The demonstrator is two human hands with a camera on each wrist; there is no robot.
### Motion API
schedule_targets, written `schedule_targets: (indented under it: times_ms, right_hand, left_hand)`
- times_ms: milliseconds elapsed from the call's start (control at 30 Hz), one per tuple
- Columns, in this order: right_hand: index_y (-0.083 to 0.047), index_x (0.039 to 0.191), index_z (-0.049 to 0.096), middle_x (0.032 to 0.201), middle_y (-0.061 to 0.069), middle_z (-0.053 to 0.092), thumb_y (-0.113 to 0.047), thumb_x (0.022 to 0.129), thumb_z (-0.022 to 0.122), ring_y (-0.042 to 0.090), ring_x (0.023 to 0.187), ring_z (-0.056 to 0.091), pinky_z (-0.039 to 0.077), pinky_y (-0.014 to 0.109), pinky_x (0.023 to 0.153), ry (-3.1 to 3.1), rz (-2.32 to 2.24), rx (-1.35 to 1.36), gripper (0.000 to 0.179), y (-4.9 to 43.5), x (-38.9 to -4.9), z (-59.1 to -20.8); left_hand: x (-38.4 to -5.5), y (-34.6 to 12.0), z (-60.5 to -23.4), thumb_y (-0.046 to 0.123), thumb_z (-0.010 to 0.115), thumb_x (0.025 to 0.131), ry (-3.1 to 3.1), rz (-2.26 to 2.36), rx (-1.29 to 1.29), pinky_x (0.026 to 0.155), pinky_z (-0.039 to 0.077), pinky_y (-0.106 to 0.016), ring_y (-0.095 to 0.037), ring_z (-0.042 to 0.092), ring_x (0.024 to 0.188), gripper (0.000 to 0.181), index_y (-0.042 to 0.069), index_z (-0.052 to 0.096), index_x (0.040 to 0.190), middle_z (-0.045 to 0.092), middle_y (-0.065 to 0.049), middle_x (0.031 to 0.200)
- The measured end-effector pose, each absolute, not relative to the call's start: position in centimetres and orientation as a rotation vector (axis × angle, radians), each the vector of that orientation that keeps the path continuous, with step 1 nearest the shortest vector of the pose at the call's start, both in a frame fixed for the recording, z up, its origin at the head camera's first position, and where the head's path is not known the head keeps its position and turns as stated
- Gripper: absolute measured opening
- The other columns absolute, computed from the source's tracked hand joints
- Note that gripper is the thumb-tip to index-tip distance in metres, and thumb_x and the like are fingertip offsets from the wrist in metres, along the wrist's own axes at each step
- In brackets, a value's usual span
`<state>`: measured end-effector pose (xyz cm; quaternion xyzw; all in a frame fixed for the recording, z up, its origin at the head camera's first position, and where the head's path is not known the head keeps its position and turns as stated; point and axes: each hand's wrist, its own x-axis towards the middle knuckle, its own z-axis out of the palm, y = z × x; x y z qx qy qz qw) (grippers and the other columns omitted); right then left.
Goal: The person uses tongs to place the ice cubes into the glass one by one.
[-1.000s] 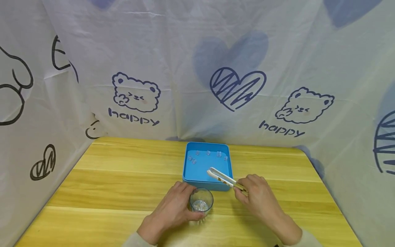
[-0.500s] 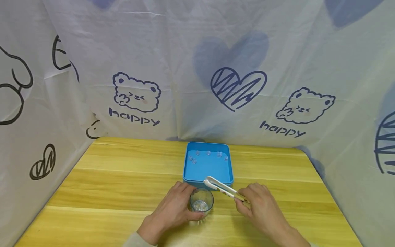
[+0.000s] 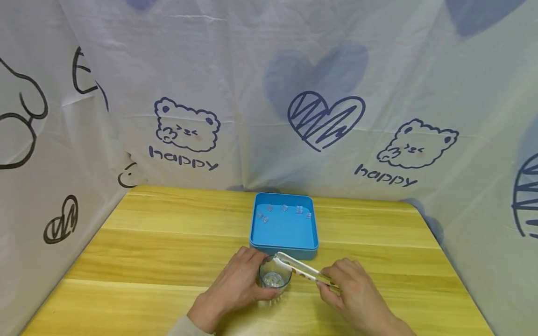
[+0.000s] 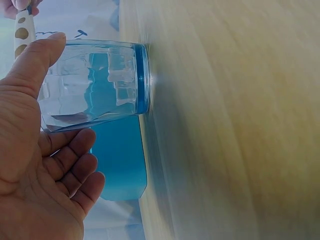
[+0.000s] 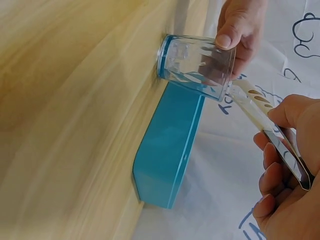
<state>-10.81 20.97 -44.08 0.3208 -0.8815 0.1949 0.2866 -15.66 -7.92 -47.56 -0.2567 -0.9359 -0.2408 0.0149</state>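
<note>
A clear drinking glass [image 3: 274,279] stands upright on the table, several small clear cubes [image 4: 121,77] at its bottom. My left hand [image 3: 235,285] holds it from the left, thumb at the near side and fingers at the far side. My right hand [image 3: 353,294] grips white-tipped tongs [image 3: 306,271] with brown spots and metal handles. The tongs' tips are at the glass's rim, over its mouth in the head view. Something clear shows between the tips in the right wrist view, probably a cube. Behind the glass sits a blue open box [image 3: 290,233] with several clear cubes [image 3: 299,209].
The wood-grain table [image 3: 176,242] extends to both sides of the hands. A pale cloth [image 3: 252,93] with bear and heart drawings hangs behind the table and along both sides. The box stands close behind the glass.
My right hand has brought the tongs from above the blue box toward me and slightly left, to the glass's rim. The left hand and glass have stayed in place.
</note>
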Motion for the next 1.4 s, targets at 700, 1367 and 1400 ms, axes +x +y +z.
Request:
schedule_targets:
  times_ms: [700,1367,1400]
  right_hand:
    - [-0.016,0.091,0.073,0.082,-0.014,0.061,-0.036,0.104,0.064,0.003,0.078,0.052,0.043,0.021,0.069,-2.337,0.524,0.883,0.025,20.6,-11.0,-45.1]
    - [-0.016,0.091,0.073,0.081,-0.014,0.061,-0.028,0.095,0.074,0.002,0.077,0.053,0.045,0.022,0.067,-2.36,0.513,0.855,0.012,20.7,-11.0,-45.4]
    - [-0.016,0.091,0.073,0.081,-0.014,0.061,-0.028,0.096,0.073,0.002,0.077,0.053,0.046,0.022,0.068,-2.359,0.512,0.855,0.013,20.7,-11.0,-45.4]
  left_hand:
    - [-15.6,-7.9,-47.4,0.065,0.084,0.079,-2.906,-0.737,-0.802,0.103,0.052,-0.043,-0.018,0.055,0.112,0.076,0.011,0.067,0.129,0.067,-0.002,0.125]
    - [-15.7,-7.9,-47.2,0.066,0.085,0.078,-2.931,-0.742,-0.805,0.106,0.05,-0.044,-0.019,0.055,0.114,0.081,0.01,0.065,0.133,0.066,-0.002,0.13]
    - [-15.7,-7.8,-47.1,0.066,0.085,0.077,-2.938,-0.741,-0.802,0.107,0.05,-0.045,-0.019,0.054,0.115,0.083,0.01,0.065,0.135,0.065,-0.002,0.132]
